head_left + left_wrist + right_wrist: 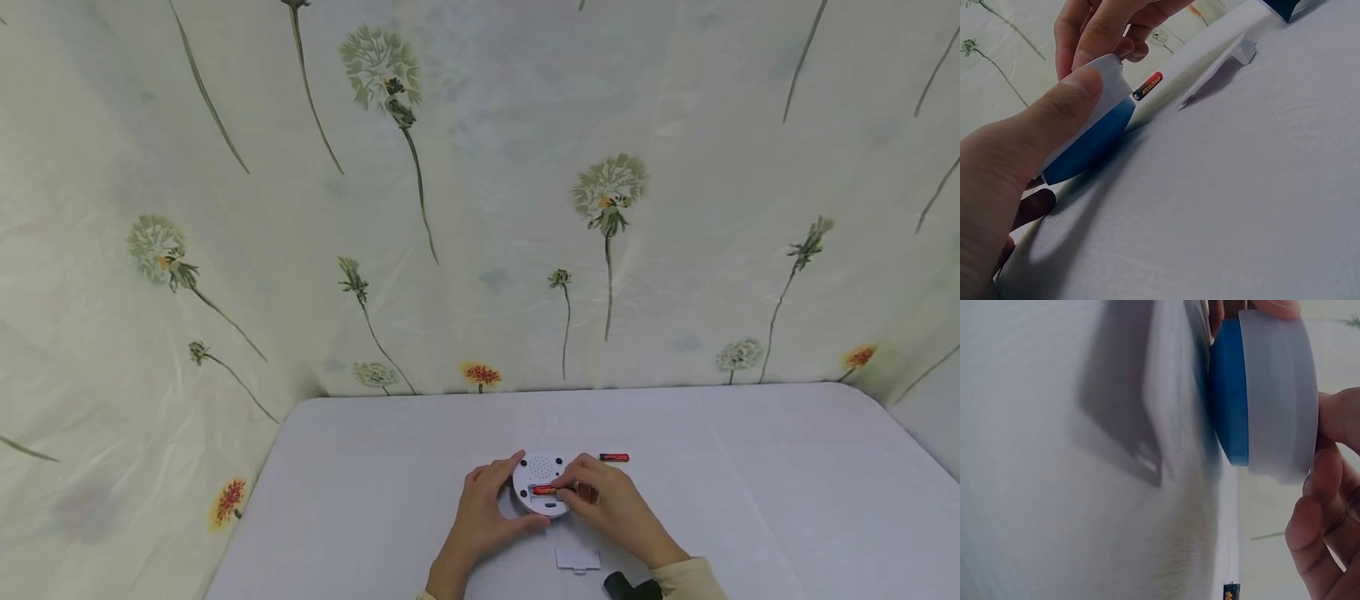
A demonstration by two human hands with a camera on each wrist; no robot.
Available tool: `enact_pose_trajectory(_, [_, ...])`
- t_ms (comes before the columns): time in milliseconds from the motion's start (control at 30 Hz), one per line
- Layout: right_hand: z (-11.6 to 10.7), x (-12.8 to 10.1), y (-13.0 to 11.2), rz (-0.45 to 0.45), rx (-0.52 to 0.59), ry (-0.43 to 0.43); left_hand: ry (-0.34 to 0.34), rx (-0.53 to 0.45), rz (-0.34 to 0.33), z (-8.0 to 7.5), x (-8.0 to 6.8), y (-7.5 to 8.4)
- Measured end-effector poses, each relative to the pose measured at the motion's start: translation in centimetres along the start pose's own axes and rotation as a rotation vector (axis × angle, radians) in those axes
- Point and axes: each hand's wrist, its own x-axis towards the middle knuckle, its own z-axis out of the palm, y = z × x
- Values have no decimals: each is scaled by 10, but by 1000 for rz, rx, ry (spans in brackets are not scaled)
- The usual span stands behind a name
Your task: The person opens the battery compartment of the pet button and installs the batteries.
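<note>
— What lies nearest you?

— A dark object (632,587) at the table's near edge beside your right sleeve, then a flat white cover (577,557) loose on the white table (360,500).

— And your hands?

— Your left hand (487,512) curls round the left rim of the round white device (537,472), thumb pressed on its near edge; the wrist views show a blue underside. Your right hand (607,500) pinches a red battery (545,490) with curled fingertips, holding it at the open slot on the device's back. The device sits mid-table, just ahead of the cover.

— Beyond that?

— A second red battery (613,457) lies just right of the device, apart from it. Farther back hangs a dandelion-print cloth (480,208).
</note>
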Motion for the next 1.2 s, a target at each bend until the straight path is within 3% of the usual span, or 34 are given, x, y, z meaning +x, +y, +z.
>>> enact_pose_trajectory(200, [2,0,0,9,-15,17,9,-9,17,1,0,-2])
enact_pose_trajectory(433, [3,2,-3,-19,-107,66,6,-9,18,2,1,-4])
enact_pose_trajectory(767, [3,3,-12,-33,-200,45,-2,-18,7,2,1,-3])
enact_pose_trajectory(1200, [6,5,-10,-41,-226,74,-3,-19,13,0,0,-2])
